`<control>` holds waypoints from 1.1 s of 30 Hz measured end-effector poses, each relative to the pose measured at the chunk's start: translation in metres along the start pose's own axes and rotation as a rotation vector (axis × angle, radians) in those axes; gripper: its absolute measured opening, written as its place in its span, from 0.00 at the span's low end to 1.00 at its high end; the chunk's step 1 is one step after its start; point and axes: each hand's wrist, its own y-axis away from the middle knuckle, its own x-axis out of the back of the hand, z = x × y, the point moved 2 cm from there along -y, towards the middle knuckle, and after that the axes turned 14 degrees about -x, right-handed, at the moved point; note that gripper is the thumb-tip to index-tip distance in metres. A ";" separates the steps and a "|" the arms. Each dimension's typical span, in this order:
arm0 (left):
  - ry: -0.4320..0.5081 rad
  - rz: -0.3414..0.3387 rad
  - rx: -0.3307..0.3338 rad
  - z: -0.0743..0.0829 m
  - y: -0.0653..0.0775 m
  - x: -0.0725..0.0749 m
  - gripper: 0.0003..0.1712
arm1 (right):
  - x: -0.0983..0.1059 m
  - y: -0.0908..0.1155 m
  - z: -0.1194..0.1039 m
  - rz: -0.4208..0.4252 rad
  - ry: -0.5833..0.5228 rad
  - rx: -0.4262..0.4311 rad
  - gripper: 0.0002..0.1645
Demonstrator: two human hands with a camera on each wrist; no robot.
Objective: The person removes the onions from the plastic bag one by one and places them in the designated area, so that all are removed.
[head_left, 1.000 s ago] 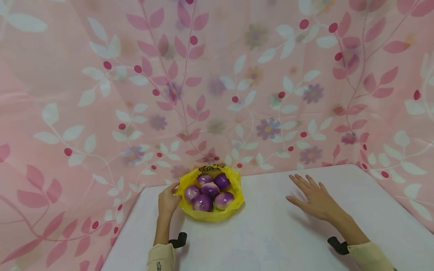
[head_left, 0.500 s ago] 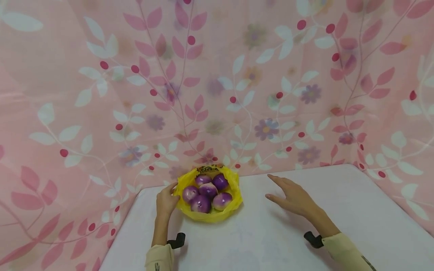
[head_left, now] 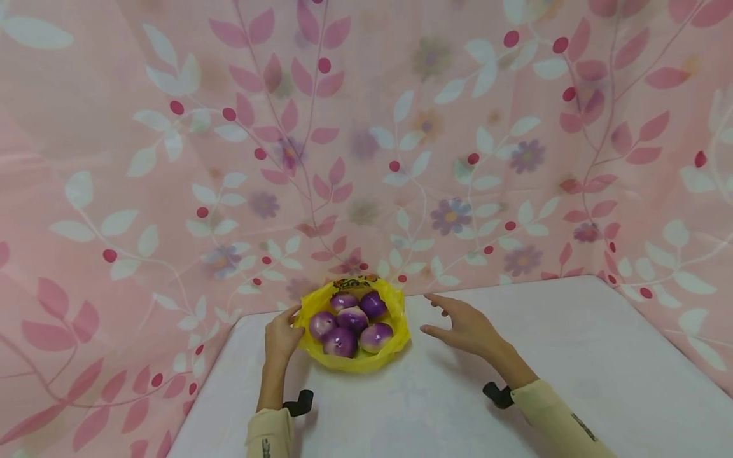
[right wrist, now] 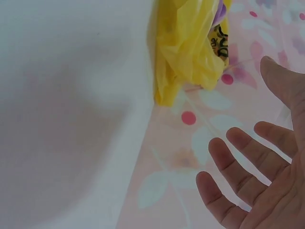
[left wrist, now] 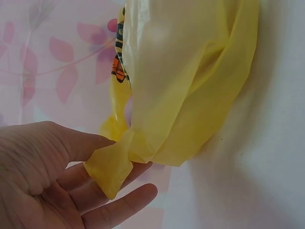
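Note:
A yellow plastic bag [head_left: 366, 364] stands with its mouth spread wide, near the far edge of the table. Inside lie several glossy, round, purple-and-white vegetables [head_left: 352, 320] that look like turnips. My left hand [head_left: 280, 337] pinches the bag's left rim between thumb and fingers; in the left wrist view, a corner of the plastic [left wrist: 110, 167] pokes out from that pinch. To the right of the bag, my right hand [head_left: 466, 326] hovers apart from it with loosely spread fingers. The right wrist view shows its fingers [right wrist: 240, 179] holding nothing.
A white-covered table [head_left: 435, 407] carries the bag. Close behind its far edge hangs a pink floral cloth [head_left: 366, 127]. Black wrist mounts [head_left: 498, 395] sit at both of my wrists.
My right hand has moved left toward the bag, and its fingers are a little more bent. The left hand and the bag have stayed in place.

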 end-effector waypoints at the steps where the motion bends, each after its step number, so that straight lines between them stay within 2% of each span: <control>1: 0.000 -0.002 -0.001 0.000 0.000 0.000 0.29 | -0.002 -0.002 -0.003 -0.003 -0.003 0.000 0.44; 12: -0.004 -0.001 -0.025 0.000 0.001 -0.001 0.28 | -0.021 -0.011 -0.034 -0.061 -0.026 0.011 0.42; 20: -0.015 -0.007 -0.020 -0.004 0.001 0.001 0.28 | -0.041 -0.019 -0.050 -0.089 -0.008 -0.048 0.41; 33: -0.031 -0.030 -0.024 -0.004 0.000 -0.002 0.28 | -0.061 -0.029 -0.069 -0.113 -0.031 -0.114 0.39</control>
